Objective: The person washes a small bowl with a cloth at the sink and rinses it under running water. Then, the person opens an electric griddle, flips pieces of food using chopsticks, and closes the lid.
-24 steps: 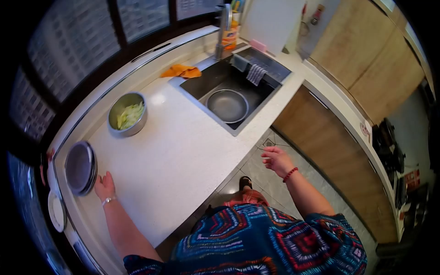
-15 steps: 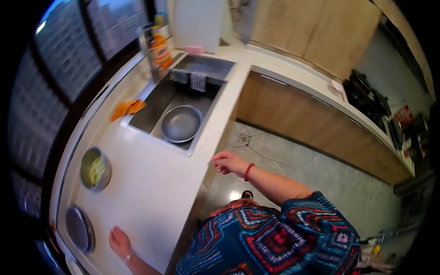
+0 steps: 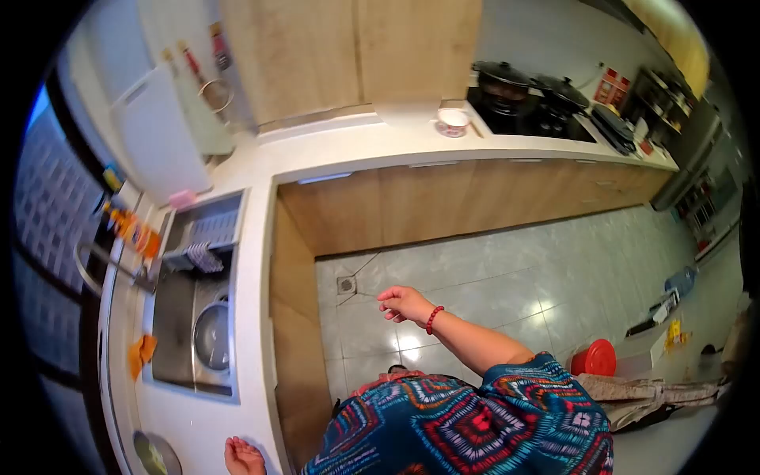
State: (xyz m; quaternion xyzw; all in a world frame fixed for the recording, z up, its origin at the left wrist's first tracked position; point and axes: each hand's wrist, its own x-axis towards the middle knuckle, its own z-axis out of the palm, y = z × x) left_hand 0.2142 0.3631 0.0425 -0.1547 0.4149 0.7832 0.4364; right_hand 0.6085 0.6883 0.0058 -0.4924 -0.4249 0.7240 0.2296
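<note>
My right hand [image 3: 405, 305], with a red bead bracelet [image 3: 435, 320] at the wrist, hangs over the floor with loosely bent fingers and nothing in it. At the bottom edge, my left hand [image 3: 244, 457] is over the counter [image 3: 194, 427], palm partly up, fingers loosely curled and empty. Left of it stands a metal bowl [image 3: 168, 453] with pale green pieces inside, cut off by the frame's lower edge. A round metal pan [image 3: 210, 336] lies in the sink [image 3: 174, 340], beyond my left hand. Neither hand touches any of these.
An orange cloth [image 3: 142, 354] and orange bottle [image 3: 141, 237] are beside the sink, near the faucet [image 3: 119, 265]. Along the far counter stand a small bowl [image 3: 453, 122] and black pots [image 3: 503, 83] on the stove. A red bucket [image 3: 595, 359] sits on the floor at right.
My view has swung right, toward the stove and floor. The sink and metal bowl now appear farther left and lower. The round grey lid-like thing has left view. Both hands stay empty.
</note>
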